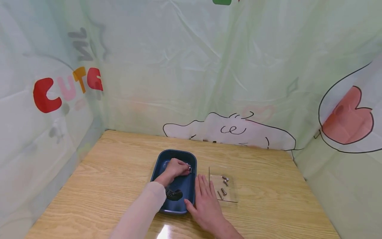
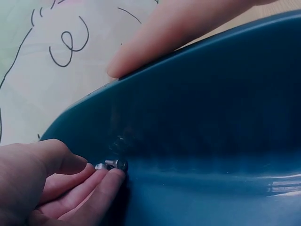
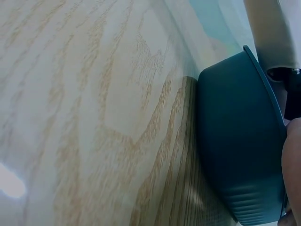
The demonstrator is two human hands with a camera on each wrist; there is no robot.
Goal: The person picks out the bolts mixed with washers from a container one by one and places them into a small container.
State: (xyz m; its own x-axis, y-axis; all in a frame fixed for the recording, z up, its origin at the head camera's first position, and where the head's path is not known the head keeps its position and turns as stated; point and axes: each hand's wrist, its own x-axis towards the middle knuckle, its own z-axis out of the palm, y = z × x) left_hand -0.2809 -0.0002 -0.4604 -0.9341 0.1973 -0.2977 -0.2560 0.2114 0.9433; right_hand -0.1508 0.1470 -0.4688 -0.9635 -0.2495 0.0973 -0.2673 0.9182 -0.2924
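Observation:
A dark blue rectangular tray stands on the table. My left hand reaches into its far right corner, thumb and fingers curled around small metal bolts. In the left wrist view the bolts show at the fingertips, close to the tray wall; the fingers partly hide them. My right hand lies along the tray's right side with its fingers straight. Its thumb is at the tray's rim, and in the right wrist view part of this hand overlaps that rim.
Right of the tray lies a clear flat plate with several loose metal bolts on it. A printed curtain surrounds the wooden table at the back and sides. A black wrist device hangs over the tray.

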